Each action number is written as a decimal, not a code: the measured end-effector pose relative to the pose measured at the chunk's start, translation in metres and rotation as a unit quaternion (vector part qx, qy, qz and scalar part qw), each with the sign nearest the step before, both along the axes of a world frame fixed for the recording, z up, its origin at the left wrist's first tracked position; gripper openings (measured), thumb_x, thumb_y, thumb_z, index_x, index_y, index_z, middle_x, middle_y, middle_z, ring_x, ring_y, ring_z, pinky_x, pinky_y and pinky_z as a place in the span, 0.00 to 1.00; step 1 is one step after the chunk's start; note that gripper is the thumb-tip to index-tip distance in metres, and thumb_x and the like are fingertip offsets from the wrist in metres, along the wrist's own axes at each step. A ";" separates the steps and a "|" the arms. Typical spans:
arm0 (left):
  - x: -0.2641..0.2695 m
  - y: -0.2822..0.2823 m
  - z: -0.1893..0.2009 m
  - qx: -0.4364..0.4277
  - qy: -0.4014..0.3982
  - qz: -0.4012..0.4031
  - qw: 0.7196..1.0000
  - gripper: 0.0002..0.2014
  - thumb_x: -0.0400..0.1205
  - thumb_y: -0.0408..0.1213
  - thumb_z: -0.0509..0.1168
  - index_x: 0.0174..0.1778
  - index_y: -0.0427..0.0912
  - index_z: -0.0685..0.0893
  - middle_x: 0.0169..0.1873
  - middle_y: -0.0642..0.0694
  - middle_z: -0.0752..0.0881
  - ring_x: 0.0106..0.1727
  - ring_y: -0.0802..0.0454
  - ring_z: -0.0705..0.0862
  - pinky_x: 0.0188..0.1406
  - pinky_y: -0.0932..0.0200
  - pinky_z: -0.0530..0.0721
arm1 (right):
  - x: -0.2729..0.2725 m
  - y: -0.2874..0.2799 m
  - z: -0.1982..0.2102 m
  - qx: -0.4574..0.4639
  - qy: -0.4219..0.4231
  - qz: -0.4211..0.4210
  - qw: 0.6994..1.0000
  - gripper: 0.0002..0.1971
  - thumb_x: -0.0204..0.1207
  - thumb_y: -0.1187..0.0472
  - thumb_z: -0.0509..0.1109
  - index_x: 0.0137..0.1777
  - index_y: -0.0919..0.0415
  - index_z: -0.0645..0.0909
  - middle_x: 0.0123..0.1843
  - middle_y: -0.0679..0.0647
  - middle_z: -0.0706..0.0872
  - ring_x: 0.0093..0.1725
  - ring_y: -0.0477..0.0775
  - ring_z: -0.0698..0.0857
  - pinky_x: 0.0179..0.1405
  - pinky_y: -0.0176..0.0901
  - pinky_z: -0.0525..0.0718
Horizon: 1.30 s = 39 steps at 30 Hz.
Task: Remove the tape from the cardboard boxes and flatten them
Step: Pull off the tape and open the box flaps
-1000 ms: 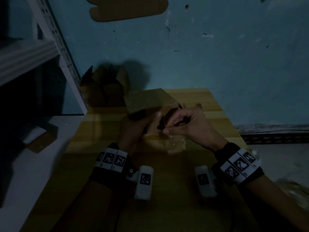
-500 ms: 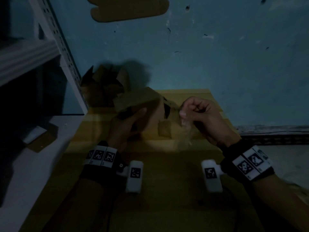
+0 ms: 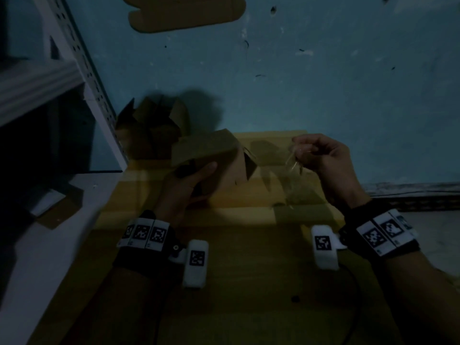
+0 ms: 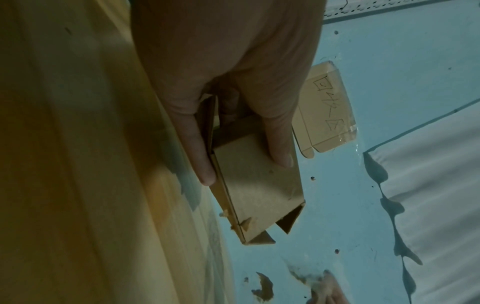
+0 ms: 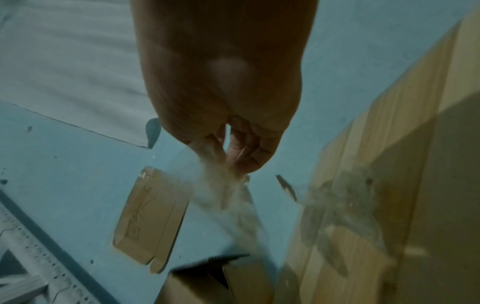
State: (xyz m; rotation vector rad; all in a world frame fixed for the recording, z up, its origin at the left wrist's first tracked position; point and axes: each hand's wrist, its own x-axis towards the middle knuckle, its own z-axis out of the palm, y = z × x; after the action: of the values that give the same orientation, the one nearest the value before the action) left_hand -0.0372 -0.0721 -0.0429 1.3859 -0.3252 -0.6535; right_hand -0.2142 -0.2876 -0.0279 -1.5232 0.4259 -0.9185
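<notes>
A small brown cardboard box (image 3: 214,158) is held above the yellow wooden table (image 3: 249,282) by my left hand (image 3: 191,178), thumb on its near face and fingers round the far side. In the left wrist view the fingers (image 4: 278,148) clasp the box (image 4: 257,191), whose end flaps hang open. To the right, my right hand (image 3: 316,155) is lifted clear of the box and pinches a strip of clear tape (image 3: 290,175) that trails down. The tape (image 5: 231,197) hangs blurred from the pinched fingertips (image 5: 241,160) in the right wrist view.
An opened cardboard box (image 3: 151,130) stands at the table's back left against the blue wall. A flattened box (image 3: 186,13) is stuck high on the wall. A white metal shelf (image 3: 82,78) stands at the left, over a pale ledge (image 3: 49,245) carrying a cardboard piece.
My right hand has pulled the tape off the box and drawn it up and to the right. The left hand has tilted the box and shifted it a little left.
</notes>
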 end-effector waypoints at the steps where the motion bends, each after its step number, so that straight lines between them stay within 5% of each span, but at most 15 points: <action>1: 0.000 0.000 0.000 0.002 -0.001 0.003 1.000 0.32 0.64 0.47 0.79 0.65 0.49 0.82 0.62 0.46 0.87 0.62 0.43 0.85 0.54 0.40 0.90 | -0.002 -0.003 0.000 0.009 0.005 -0.014 1.000 0.15 0.76 0.82 0.68 0.50 0.63 0.86 0.39 0.56 0.89 0.40 0.50 0.86 0.43 0.39 0.87; 5: -0.001 0.000 -0.001 0.005 -0.005 0.007 1.000 0.35 0.63 0.47 0.80 0.68 0.47 0.82 0.61 0.46 0.88 0.60 0.44 0.87 0.52 0.42 0.90 | -0.007 -0.014 -0.006 0.034 0.082 -0.057 0.994 0.11 0.72 0.79 0.76 0.51 0.66 0.84 0.41 0.59 0.87 0.39 0.52 0.87 0.38 0.39 0.86; 7: -0.002 0.000 -0.001 0.012 -0.004 0.007 1.000 0.37 0.62 0.48 0.80 0.69 0.47 0.82 0.60 0.46 0.88 0.60 0.43 0.87 0.52 0.42 0.90 | -0.009 -0.020 -0.015 0.031 0.128 -0.074 0.989 0.10 0.70 0.80 0.78 0.48 0.70 0.84 0.41 0.64 0.87 0.39 0.55 0.86 0.42 0.47 0.87; 10: -0.004 -0.001 -0.001 0.026 0.002 0.005 1.000 0.41 0.57 0.51 0.82 0.68 0.47 0.82 0.60 0.45 0.89 0.60 0.42 0.87 0.54 0.39 0.89 | -0.010 -0.028 -0.028 -0.045 0.213 -0.111 0.970 0.13 0.65 0.78 0.83 0.39 0.63 0.85 0.42 0.65 0.89 0.44 0.61 0.88 0.50 0.56 0.88; 13: -0.004 -0.002 0.000 0.027 0.000 0.004 1.000 0.41 0.57 0.51 0.81 0.68 0.46 0.82 0.59 0.45 0.89 0.59 0.42 0.87 0.54 0.38 0.89 | -0.011 -0.031 -0.031 -0.129 0.293 -0.144 0.936 0.16 0.60 0.73 0.88 0.43 0.61 0.86 0.41 0.57 0.89 0.45 0.57 0.88 0.50 0.50 0.86; 16: -0.004 -0.003 0.001 0.032 0.002 -0.001 0.999 0.38 0.62 0.48 0.79 0.70 0.46 0.81 0.60 0.45 0.88 0.60 0.43 0.87 0.54 0.40 0.89 | -0.010 -0.033 -0.032 -0.169 0.277 -0.168 0.931 0.13 0.63 0.74 0.85 0.41 0.60 0.87 0.40 0.56 0.89 0.45 0.59 0.89 0.48 0.49 0.86; 20: -0.006 -0.001 0.002 0.033 -0.005 -0.005 0.999 0.42 0.58 0.53 0.82 0.70 0.47 0.81 0.62 0.45 0.88 0.61 0.41 0.86 0.55 0.37 0.89 | -0.008 -0.030 -0.028 -0.088 0.194 -0.183 0.960 0.11 0.74 0.72 0.74 0.34 0.58 0.87 0.35 0.58 0.89 0.36 0.58 0.88 0.44 0.55 0.88; 24: -0.006 0.000 0.004 0.035 -0.022 -0.004 0.999 0.39 0.59 0.49 0.81 0.69 0.46 0.82 0.60 0.46 0.88 0.59 0.42 0.87 0.53 0.38 0.90 | -0.008 -0.026 -0.021 -0.087 0.139 -0.219 0.962 0.09 0.76 0.68 0.72 0.36 0.58 0.87 0.37 0.56 0.91 0.41 0.57 0.90 0.48 0.57 0.90; 30: -0.006 0.002 0.004 0.046 -0.075 -0.039 0.995 0.38 0.52 0.49 0.83 0.59 0.41 0.88 0.51 0.44 0.92 0.52 0.45 0.91 0.50 0.43 0.90 | -0.004 -0.003 0.000 -0.024 0.079 -0.097 0.992 0.08 0.85 0.65 0.69 0.50 0.68 0.87 0.47 0.62 0.91 0.46 0.51 0.91 0.46 0.40 0.89; 34: -0.007 -0.001 0.004 0.051 -0.124 -0.069 0.989 0.08 0.72 0.31 0.77 0.41 0.45 0.85 0.29 0.56 0.90 0.34 0.59 0.88 0.33 0.62 0.87 | 0.005 0.013 -0.001 0.028 0.112 -0.002 0.993 0.10 0.87 0.57 0.68 0.59 0.63 0.84 0.59 0.59 0.90 0.58 0.55 0.90 0.59 0.45 0.89; 39: -0.008 -0.001 0.005 0.028 -0.173 -0.097 0.980 0.09 0.78 0.26 0.69 0.44 0.45 0.84 0.27 0.60 0.89 0.30 0.64 0.86 0.29 0.67 0.85 | 0.013 0.018 -0.006 0.054 0.136 0.061 0.987 0.24 0.87 0.41 0.63 0.72 0.58 0.79 0.66 0.51 0.89 0.63 0.52 0.89 0.64 0.53 0.86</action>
State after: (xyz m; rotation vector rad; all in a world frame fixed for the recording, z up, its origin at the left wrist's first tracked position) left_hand -0.0451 -0.0731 -0.0381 1.5355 -0.7307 -0.5810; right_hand -0.2013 -0.2693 -0.0342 -1.5621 0.5619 -0.5852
